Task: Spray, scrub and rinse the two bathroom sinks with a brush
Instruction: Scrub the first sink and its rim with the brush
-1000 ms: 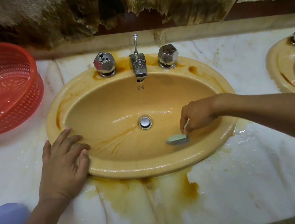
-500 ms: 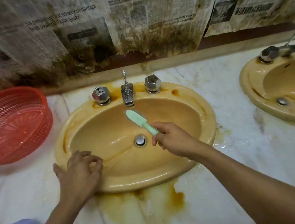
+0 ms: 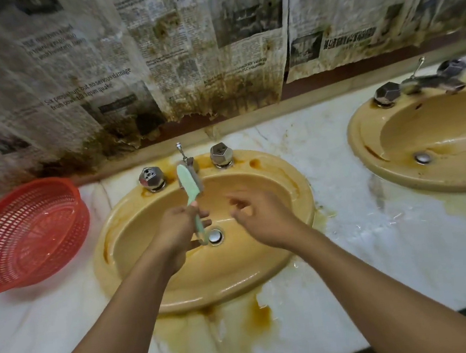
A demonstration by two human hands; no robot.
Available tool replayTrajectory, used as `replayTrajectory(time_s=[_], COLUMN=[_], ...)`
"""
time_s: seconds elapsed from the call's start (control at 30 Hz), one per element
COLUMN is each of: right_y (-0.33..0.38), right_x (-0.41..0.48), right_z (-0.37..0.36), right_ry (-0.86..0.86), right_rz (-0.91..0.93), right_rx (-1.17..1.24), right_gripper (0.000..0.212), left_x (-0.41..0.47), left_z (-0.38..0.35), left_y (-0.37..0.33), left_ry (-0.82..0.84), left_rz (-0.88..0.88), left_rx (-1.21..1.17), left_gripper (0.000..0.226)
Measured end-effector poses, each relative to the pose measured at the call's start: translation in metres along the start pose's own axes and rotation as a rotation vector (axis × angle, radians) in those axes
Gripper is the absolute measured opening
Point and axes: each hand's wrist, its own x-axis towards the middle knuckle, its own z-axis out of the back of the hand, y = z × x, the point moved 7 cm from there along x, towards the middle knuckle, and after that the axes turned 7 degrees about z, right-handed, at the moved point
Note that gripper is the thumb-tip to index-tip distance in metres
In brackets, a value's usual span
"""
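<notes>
Left hand [image 3: 179, 230] grip curled round green brush [image 3: 191, 196] above sink [image 3: 207, 292]; right hand [image 3: 260, 218] slack, empty. Risk: wet handle slipping.

I'm seeing soft, warm, even light, wet glints on the sink [image 3: 213, 295] and counter [image 3: 398, 235]; newspaper [image 3: 51, 79] smears at the left edge, lines bowing.

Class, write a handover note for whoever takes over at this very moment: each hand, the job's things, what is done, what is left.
Left hand grips the mint-green plastic brush by its handle, over the near yellow oval sink.
Right hand open above it, holding nothing.
Done: near sink wet.
Left: its rim stains, and the stained second yellow sink at right.
</notes>
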Motion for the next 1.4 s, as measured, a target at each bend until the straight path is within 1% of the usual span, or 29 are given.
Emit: replayTrajectory(time_s=[0.07, 0.1, 0.17, 0.2, 0.23, 0.3, 0.33, 0.4, 0.47, 0.53, 0.67, 0.77, 0.8, 0.83, 0.87, 0.93, 1.0, 1.03, 1.07, 1.13, 1.17, 1.2, 1.23, 1.3, 1.33, 1.4], right_y=[-0.034, -0.054, -0.1, -0.126, -0.151, -0.194, -0.208, -0.216, -0.216, -0.219, -0.221, -0.221, -0.222, -0.222, -0.222, -0.222, -0.222, -0.222, -0.223, -0.223, -0.223, -0.224, -0.223, -0.222, -0.222, -0.222], right_x=[-0.011, -0.016, -0.025, -0.028, -0.032, -0.043, -0.048, -0.052, -0.048, -0.046, -0.044, -0.044, -0.044, -0.044, -0.044, -0.043, -0.042, -0.042, -0.041, -0.042, -0.041, -0.043, -0.043, -0.041, -0.041, -0.041], right_z=[0.042, 0.064, 0.103, 0.115, 0.12, 0.114, 0.106, 0.096, 0.093, 0.095, 0.095, 0.095, 0.095, 0.095, 0.095, 0.094, 0.094, 0.094, 0.095, 0.094, 0.094, 0.094, 0.095, 0.094, 0.094, 0.095], right_ry=[-0.175, -0.269, -0.403, -0.413, -0.372, -0.223, -0.177, -0.154, -0.141, -0.143, -0.147, -0.148, -0.149, -0.152, -0.156, -0.156, -0.146, -0.147, -0.152, -0.16, -0.161, -0.165, -0.167, -0.162, -0.162, -0.163], right_rz=[-0.043, -0.062, -0.133, -0.193, -0.271, -0.405, -0.412, -0.37, -0.352, -0.35, -0.335, -0.334, -0.337, -0.341, -0.344, -0.352, -0.353, -0.353, -0.352, -0.35, -0.349, -0.354, -0.355, -0.35, -0.35, -0.349], right_rx=[-0.063, -0.118, -0.26, -0.339, -0.419, -0.564, -0.635, -0.753, -0.784, -0.789, -0.815, -0.828, -0.836, -0.844, -0.853, -0.86, -0.859, -0.859, -0.861, -0.865, -0.87, -0.874, -0.875, -0.877, -0.88, -0.881], right_gripper=[0.041, 0.041, 0.046, 0.051, 0.056, 0.062, 0.063, 0.07, 0.074, 0.074, 0.074, 0.074, 0.074, 0.074, 0.074, 0.074, 0.075, 0.075, 0.075, 0.075, 0.075, 0.075, 0.075, 0.075, 0.075, 0.075], left_x=[0.005, 0.007, 0.017, 0.023, 0.029, 0.04, 0.047, 0.064, 0.079, 0.091, 0.106, 0.098, 0.095, 0.094, 0.097, 0.109, 0.119, 0.121, 0.122, 0.117, 0.115, 0.116, 0.121, 0.132, 0.135, 0.135], left_z=[0.006, 0.01, 0.02, 0.024, 0.027, 0.029, 0.029, 0.028, 0.026, 0.024, 0.021, 0.021, 0.028, 0.036, 0.046, 0.062, 0.058, 0.049, 0.037, 0.021, 0.02, 0.024, 0.033, 0.049, 0.051, 0.041], left_y=[0.008, 0.012, 0.02, 0.025, 0.03, 0.042, 0.048, 0.063, 0.08, 0.093, 0.093, 0.102, 0.105, 0.106, 0.106, 0.099, 0.093, 0.094, 0.097, 0.107, 0.109, 0.109, 0.104, 0.094, 0.093, 0.099], left_ry=[-0.035, -0.054, -0.108, -0.132, -0.137, -0.11, -0.088, -0.022, 0.077, 0.153, 0.14, 0.267, 0.287, 0.278, 0.229, 0.053, -0.057, -0.052, -0.009, 0.084, 0.097, 0.072, 0.005, -0.125, -0.135, -0.045], left_rz=[-0.035, -0.063, -0.141, -0.179, -0.208, -0.232, -0.247, -0.253, -0.226, -0.182, -0.158, -0.122, -0.101, -0.091, -0.089, -0.102, -0.128, -0.144, -0.159, -0.182, -0.188, -0.191, -0.196, -0.18, -0.175, -0.187], left_rx=[0.093, 0.19, 0.531, 0.711, 0.854, 1.095, 1.227, 1.473, 1.623, 1.653, 1.542, 1.483, 1.486, 1.507, 1.537, 1.556, 1.434, 1.387, 1.368, 1.389, 1.43, 1.481, 1.516, 1.489, 1.453, 1.466], left_gripper=[0.025, 0.025, 0.024, 0.023, 0.019, 0.017, 0.021, 0.027, 0.032, 0.035, 0.034, 0.028, 0.028, 0.028, 0.028, 0.031, 0.033, 0.032, 0.031, 0.03, 0.03, 0.031, 0.033, 0.034, 0.034, 0.033])
